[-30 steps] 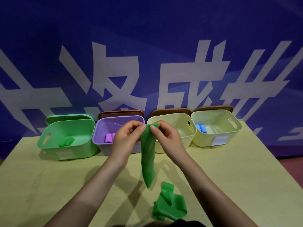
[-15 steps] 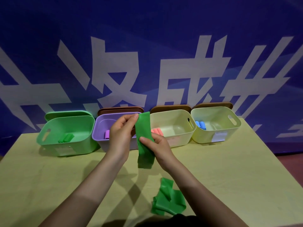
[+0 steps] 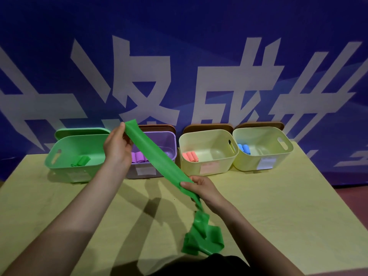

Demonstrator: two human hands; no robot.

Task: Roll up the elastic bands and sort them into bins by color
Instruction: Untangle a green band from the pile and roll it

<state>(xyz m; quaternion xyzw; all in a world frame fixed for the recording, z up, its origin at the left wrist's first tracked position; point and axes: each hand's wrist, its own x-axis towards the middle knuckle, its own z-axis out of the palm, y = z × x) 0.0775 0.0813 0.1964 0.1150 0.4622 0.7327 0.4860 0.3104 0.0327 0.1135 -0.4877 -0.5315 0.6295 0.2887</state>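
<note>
A long green elastic band (image 3: 154, 156) is stretched on a slant between my two hands above the table. My left hand (image 3: 117, 148) pinches its upper end in front of the purple bin (image 3: 171, 144). My right hand (image 3: 201, 189) grips it lower down, and the rest of the band hangs from that hand into a crumpled heap (image 3: 201, 238) on the table. The green bin (image 3: 75, 152) at far left holds a rolled green band (image 3: 81, 161).
Four bins stand in a row at the table's back edge against a blue banner. The purple one holds purple rolls (image 3: 139, 157), a pale yellow bin (image 3: 209, 151) holds pink rolls (image 3: 190, 156), another pale yellow bin (image 3: 262, 148) holds blue rolls (image 3: 244, 148). Yellow table (image 3: 288, 206).
My hands have moved apart: the left went up and left with the band's end, the right slid down and right along it, drawing the band out straight.
</note>
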